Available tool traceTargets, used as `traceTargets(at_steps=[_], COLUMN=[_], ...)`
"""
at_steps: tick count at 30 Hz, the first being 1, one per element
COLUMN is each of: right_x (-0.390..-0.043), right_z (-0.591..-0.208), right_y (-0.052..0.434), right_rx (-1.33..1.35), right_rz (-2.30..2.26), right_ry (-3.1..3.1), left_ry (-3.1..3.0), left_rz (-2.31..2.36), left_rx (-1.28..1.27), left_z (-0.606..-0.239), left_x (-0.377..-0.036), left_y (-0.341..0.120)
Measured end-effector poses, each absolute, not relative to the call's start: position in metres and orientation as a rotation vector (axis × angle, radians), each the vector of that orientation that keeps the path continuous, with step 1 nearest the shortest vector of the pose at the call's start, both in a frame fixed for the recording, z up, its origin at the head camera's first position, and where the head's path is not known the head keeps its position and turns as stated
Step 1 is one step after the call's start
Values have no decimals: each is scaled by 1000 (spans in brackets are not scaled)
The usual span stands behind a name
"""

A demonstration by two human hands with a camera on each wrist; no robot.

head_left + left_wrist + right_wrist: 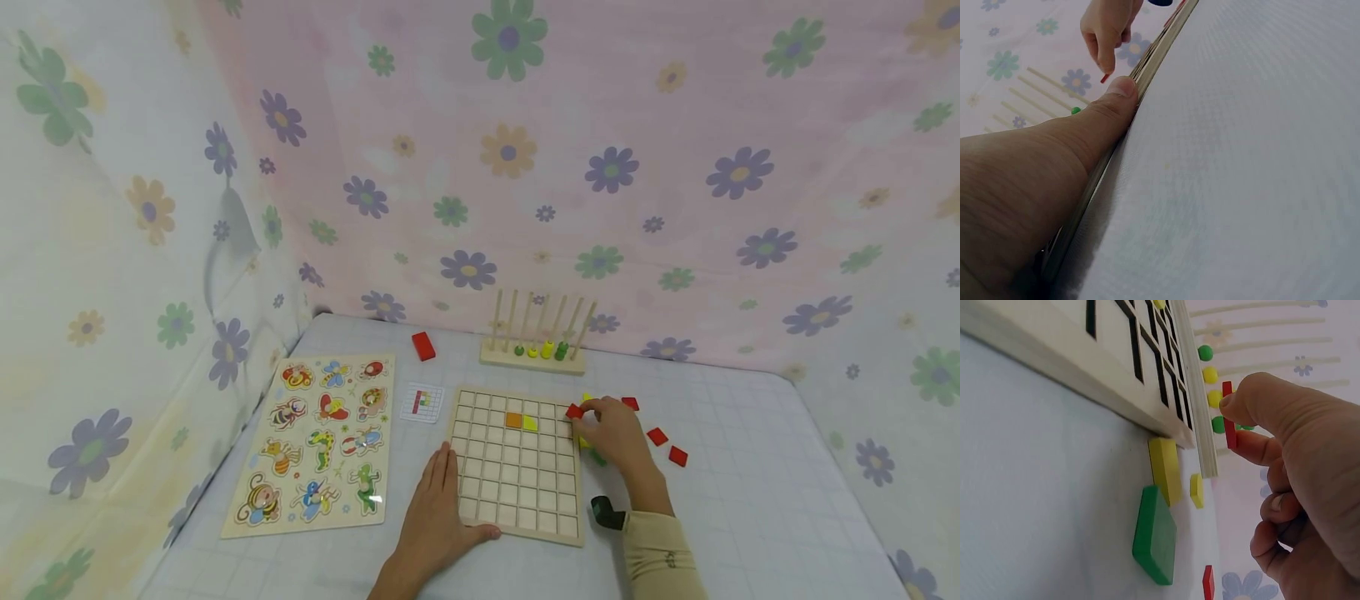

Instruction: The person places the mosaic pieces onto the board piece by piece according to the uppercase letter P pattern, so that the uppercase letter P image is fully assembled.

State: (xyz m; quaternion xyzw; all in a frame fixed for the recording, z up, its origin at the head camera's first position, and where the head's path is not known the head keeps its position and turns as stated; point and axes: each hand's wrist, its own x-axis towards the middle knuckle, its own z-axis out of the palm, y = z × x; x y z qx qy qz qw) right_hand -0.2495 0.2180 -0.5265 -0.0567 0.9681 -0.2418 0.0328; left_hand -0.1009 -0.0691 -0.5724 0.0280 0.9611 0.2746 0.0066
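Note:
Between thumb and fingertips, my right hand [617, 432] pinches a red square tile [1229, 415], above the upper right edge of the wooden grid board [517, 537]. On the board, an orange tile [513, 421] lies beside a yellow tile [530, 424] with a cut corner, in the upper rows. My left hand [438, 517] rests along the board's lower left corner, fingers straight up the left side and thumb [1124, 87] on the bottom edge. Under the right hand lie a green tile [1155, 537] and a yellow tile [1165, 469], next to the board.
Several red tiles [657, 436] lie to the right. A small pattern card [422, 402] and an insect puzzle board [318, 450] are on the left, with a red block [423, 346] behind. A peg stand [531, 360] with beads stands at the back. A dark object [606, 512] lies by the right sleeve.

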Motion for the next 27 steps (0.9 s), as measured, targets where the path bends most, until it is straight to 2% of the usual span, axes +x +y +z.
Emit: traceTargets(at_steps=[27], right_x=[-249], right_z=[-530], right_y=[159], right_rx=[-663], right_rz=[-857], right_ry=[2968], left_ry=[3014], left_rz=[876], left_rx=[92], left_z=[-572], left_x=[-101], left_y=[-69])
